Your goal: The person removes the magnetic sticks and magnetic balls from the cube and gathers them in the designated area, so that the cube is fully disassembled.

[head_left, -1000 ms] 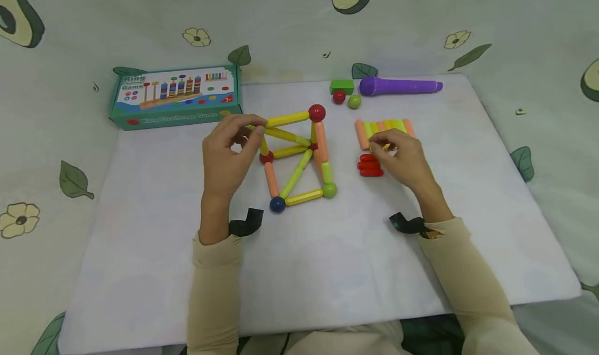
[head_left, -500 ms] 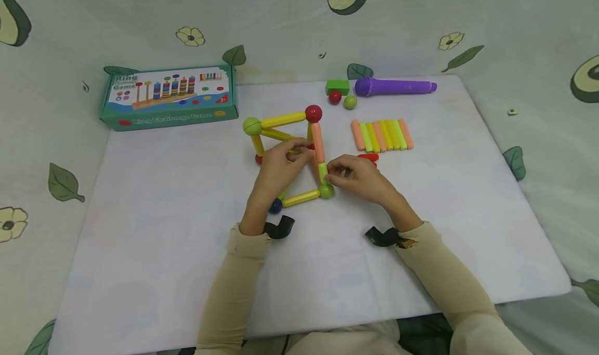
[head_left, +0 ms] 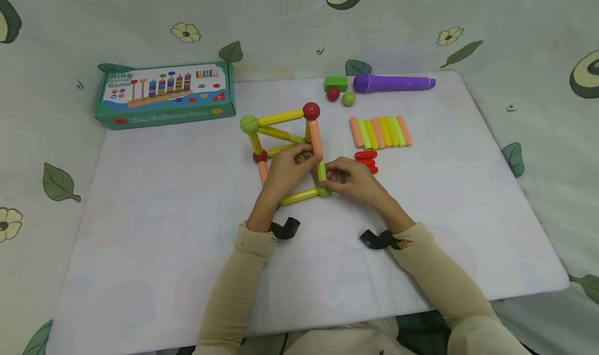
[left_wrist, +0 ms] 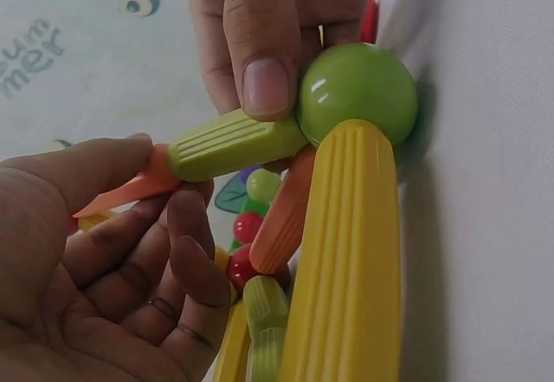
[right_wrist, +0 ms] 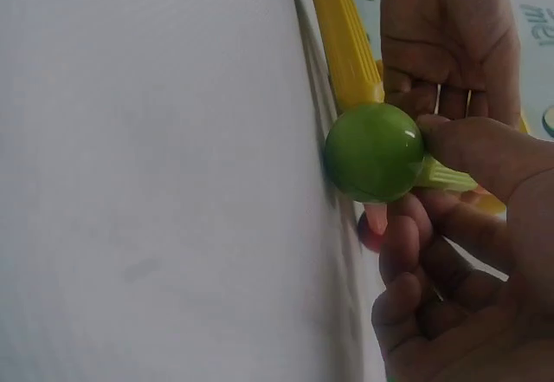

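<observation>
A frame of toy sticks and balls stands mid-table. My left hand (head_left: 287,170) pinches the lower end of an orange stick (head_left: 315,136), where it meets a lime-green stick (left_wrist: 234,146). At that lime stick's lower end, my right hand (head_left: 353,179) pinches it right beside a green ball (right_wrist: 374,152). A yellow stick (left_wrist: 346,252) runs from this ball along the table. A red ball (head_left: 311,111) tops the orange stick, and another green ball (head_left: 249,123) forms the far left corner. My left hand hides part of the frame's near left side in the head view.
Several loose sticks (head_left: 380,132) lie in a row right of the frame, with short red pieces (head_left: 366,161) below them. Behind are a green block (head_left: 336,83), a loose red ball (head_left: 333,94), a loose green ball (head_left: 348,99) and a purple toy microphone (head_left: 394,83). A game box (head_left: 165,96) lies back left.
My left hand has come from the far left corner to the orange stick. My right hand has moved left from the loose sticks to the lime stick.
</observation>
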`<state>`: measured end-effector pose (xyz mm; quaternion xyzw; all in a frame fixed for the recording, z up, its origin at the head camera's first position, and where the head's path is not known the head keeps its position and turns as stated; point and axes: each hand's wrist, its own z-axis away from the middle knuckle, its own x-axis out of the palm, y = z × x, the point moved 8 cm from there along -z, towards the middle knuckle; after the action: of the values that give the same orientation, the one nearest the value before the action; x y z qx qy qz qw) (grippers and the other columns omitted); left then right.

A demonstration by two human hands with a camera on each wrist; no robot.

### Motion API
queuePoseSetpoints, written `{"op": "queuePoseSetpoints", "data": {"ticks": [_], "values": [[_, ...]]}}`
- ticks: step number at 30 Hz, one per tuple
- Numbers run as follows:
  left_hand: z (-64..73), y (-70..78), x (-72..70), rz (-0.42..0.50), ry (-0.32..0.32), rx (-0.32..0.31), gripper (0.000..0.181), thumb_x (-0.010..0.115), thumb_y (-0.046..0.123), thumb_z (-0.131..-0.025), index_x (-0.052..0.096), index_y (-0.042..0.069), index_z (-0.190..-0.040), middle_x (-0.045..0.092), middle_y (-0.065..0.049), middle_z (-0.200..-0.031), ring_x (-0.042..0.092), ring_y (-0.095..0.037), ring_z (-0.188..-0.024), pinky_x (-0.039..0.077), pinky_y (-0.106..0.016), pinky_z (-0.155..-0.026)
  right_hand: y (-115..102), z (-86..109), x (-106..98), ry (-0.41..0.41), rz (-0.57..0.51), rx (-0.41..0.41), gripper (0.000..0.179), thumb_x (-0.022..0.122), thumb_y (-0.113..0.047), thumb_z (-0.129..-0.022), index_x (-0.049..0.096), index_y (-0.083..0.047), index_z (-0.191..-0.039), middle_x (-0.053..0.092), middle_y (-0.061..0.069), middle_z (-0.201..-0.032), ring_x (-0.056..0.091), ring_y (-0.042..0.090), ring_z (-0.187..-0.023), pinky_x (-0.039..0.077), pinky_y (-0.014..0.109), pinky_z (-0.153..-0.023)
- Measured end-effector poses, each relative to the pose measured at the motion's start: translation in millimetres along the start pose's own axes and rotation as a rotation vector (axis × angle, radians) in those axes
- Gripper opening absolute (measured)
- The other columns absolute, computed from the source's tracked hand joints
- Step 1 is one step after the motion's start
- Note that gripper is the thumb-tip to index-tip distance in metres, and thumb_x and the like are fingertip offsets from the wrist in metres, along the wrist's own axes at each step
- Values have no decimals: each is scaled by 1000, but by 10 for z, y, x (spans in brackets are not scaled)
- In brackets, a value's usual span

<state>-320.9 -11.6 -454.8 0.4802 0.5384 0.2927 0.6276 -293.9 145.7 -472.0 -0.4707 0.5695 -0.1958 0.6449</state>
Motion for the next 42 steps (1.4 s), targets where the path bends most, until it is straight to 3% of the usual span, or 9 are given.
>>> {"op": "queuePoseSetpoints", "data": {"ticks": [10, 16, 22, 26, 30, 33, 36, 39, 42], "values": [[15, 38, -3, 49, 4, -11, 39, 72, 37, -93, 72, 9, -120, 71, 2, -101, 64, -12, -90, 53, -28, -79, -64, 16, 2, 44, 10, -73, 11, 73, -4, -85, 69, -7, -95, 56, 6, -83, 50, 19, -75, 40, 25, -63], [15, 29, -18, 120, 10, -38, 35, 73, 37, -93, 74, 11, -116, 71, 2, -96, 63, -13, -85, 52, -27, -74, -66, 27, 2, 49, -26, -96, 16, 74, -1, -84, 69, -6, -99, 57, 11, -83, 51, 24, -75, 39, 29, -63], [3, 22, -42, 165, 19, -21, 32, 72, 33, -94, 74, 8, -114, 70, -1, -96, 63, -15, -83, 52, -27, -74, -40, 21, 32, 41, -25, -104, 22, 73, 8, -82, 67, 3, -103, 60, 19, -83, 54, 32, -72, 41, 28, -61], [2, 8, -27, 171, 3, -29, 32, 72, 35, -93, 74, 10, -114, 70, 1, -96, 64, -14, -85, 51, -29, -75, -54, 22, 20, 54, -46, -169, 20, 73, 9, -83, 68, 0, -100, 66, 9, -87, 58, 22, -76, 47, 22, -67], [-2, -7, -11, 144, -2, -34, 32, 72, 37, -93, 74, 12, -114, 70, 3, -97, 63, -13, -86, 51, -29, -77, -58, 16, 14, 50, -45, -203, 13, 75, -4, -89, 74, -5, -102, 70, 0, -92, 60, 15, -79, 49, 22, -72], [3, -14, -24, 134, 8, -31, 31, 72, 35, -94, 74, 12, -114, 70, 2, -97, 63, -13, -86, 51, -29, -76, -88, 11, 0, 68, 18, -181, 12, 73, -11, -92, 75, -9, -104, 70, -4, -91, 57, 12, -77, 47, 22, -68], [1, -13, -35, 134, 10, -26, 32, 72, 36, -94, 74, 12, -114, 70, 2, -97, 64, -13, -86, 52, -29, -77, -258, 56, -27, 85, 62, -231, 11, 74, -7, -91, 74, -9, -102, 66, -6, -87, 52, 11, -74, 42, 23, -64], [-12, -10, -32, 135, -7, -17, 35, 71, 38, -93, 73, 11, -116, 70, 3, -99, 64, -12, -88, 52, -29, -80, -536, 154, 69, 8, 72, -341, 15, 75, -3, -88, 73, -7, -102, 66, -3, -91, 53, 12, -77, 44, 27, -64], [-17, -25, -52, 130, -18, -21, 35, 71, 38, -94, 73, 12, -116, 69, 3, -99, 63, -11, -89, 52, -29, -80, -726, 247, 349, -178, 89, -402, 17, 74, -7, -90, 73, -6, -107, 68, 0, -101, 58, 13, -83, 50, 28, -70]]}}
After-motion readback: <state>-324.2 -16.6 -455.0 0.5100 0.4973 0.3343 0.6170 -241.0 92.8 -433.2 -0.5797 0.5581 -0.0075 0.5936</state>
